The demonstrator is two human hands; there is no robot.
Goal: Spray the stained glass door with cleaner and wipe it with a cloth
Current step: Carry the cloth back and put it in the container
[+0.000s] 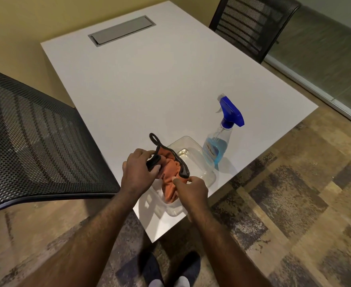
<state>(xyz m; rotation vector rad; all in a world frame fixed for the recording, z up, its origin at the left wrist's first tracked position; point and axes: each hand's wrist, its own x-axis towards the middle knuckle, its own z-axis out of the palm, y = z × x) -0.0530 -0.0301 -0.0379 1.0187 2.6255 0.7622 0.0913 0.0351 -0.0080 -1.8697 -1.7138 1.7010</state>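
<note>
Head view: hands (pixel 166 179) hide cloth (pixel 170 175) partly.

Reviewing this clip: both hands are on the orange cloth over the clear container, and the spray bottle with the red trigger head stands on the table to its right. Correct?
Not quite. The spray bottle has a blue trigger head, not red, as the head view shows. The rest holds: the left hand and right hand hold the orange cloth over the clear container.

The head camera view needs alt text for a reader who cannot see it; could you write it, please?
Both hands, left hand and right hand, hold an orange cloth over a clear plastic tub on a white table. A blue spray bottle stands beside the tub.
</note>
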